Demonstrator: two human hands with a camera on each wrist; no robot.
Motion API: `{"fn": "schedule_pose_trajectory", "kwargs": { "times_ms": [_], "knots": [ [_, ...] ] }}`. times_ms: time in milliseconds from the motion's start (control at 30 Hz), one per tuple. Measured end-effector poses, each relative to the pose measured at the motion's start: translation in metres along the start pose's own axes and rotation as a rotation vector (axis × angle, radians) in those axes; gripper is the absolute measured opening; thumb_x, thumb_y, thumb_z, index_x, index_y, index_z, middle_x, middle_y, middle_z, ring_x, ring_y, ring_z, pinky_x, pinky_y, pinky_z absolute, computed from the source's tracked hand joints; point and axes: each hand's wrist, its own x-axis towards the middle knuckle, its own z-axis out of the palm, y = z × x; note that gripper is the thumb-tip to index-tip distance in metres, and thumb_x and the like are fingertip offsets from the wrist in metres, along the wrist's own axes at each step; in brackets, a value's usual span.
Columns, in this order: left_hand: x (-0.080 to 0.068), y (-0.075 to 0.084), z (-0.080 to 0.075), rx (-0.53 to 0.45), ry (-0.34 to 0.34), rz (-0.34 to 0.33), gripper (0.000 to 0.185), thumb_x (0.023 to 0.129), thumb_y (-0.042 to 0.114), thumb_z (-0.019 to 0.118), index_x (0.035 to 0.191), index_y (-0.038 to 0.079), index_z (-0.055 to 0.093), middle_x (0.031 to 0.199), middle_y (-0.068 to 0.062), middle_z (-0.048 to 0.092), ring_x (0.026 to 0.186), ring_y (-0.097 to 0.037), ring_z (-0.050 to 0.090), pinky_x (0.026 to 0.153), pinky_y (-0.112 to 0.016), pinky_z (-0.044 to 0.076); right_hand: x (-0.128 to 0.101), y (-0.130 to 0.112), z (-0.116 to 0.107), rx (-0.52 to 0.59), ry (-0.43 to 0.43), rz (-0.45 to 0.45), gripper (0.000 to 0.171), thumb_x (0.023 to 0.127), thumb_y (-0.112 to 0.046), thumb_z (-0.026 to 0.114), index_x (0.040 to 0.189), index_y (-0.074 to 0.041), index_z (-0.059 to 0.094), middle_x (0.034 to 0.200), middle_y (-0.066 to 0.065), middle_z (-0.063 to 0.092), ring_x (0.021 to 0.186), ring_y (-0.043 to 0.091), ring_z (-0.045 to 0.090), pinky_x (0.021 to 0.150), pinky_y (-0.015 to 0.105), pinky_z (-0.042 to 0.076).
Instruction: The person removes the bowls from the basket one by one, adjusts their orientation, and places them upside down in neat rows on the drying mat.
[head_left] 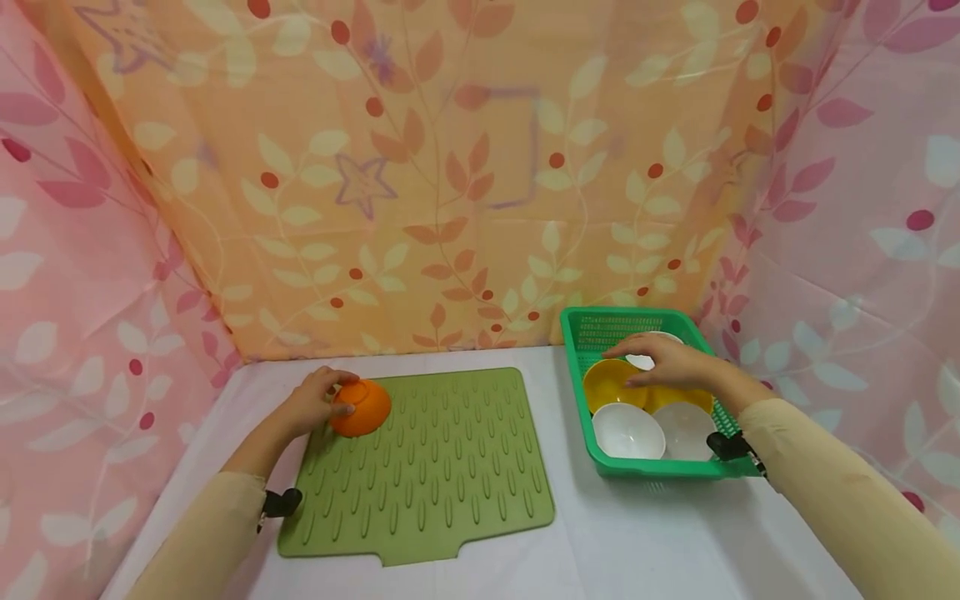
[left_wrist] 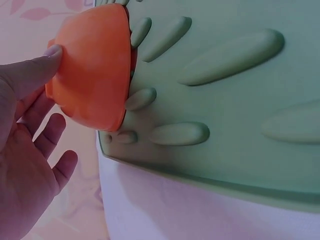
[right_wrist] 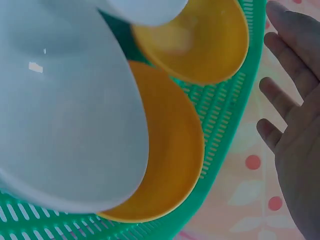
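Note:
An orange bowl sits upside down at the far left corner of the green ridged mat. My left hand pinches it by the foot ring on its base; in the left wrist view the thumb presses on the orange bowl near that ring. On the other side, my right hand hovers over a green basket, fingers spread and holding nothing. Beneath it lie a yellow bowl, partly covered in the head view, and a white bowl. The right wrist view shows the right hand by the basket's rim.
More white and yellow bowls share the basket, including a translucent-looking white bowl at front right. A white cloth covers the table. Patterned curtains close off the back and both sides.

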Motion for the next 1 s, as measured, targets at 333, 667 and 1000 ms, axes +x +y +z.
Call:
{"fn": "schedule_pose_trajectory", "kwargs": {
  "times_ms": [333,667,1000],
  "knots": [
    [0.0,0.0,0.001,0.02,0.005,0.007,0.052,0.09,0.021,0.08,0.137,0.009,0.061,0.124,-0.015,0.056,0.111,-0.036,0.051,0.09,-0.059,0.037,0.007,0.017,0.001,-0.005,-0.051,0.037,0.052,0.089,-0.027,0.08,0.139,-0.021,0.065,0.14,0.004,0.063,0.135,0.037,0.05,0.111,0.065,0.036],
    [-0.002,0.003,0.002,0.015,0.002,-0.008,0.052,0.091,0.02,0.078,0.139,0.009,0.06,0.128,-0.017,0.055,0.113,-0.037,0.051,0.091,-0.059,0.04,0.019,0.022,0.004,-0.013,-0.108,0.075,0.059,0.09,-0.02,0.08,0.145,-0.022,0.06,0.147,0.008,0.058,0.139,0.039,0.047,0.11,0.064,0.039],
    [-0.002,0.002,0.002,0.0,0.007,-0.004,0.052,0.092,0.019,0.078,0.139,0.009,0.06,0.125,-0.016,0.055,0.113,-0.036,0.05,0.091,-0.058,0.039,0.032,0.028,0.013,0.002,-0.219,0.165,0.082,0.088,-0.029,0.081,0.158,-0.02,0.041,0.162,0.019,0.036,0.148,0.048,0.028,0.113,0.071,0.029]
  ]
}}
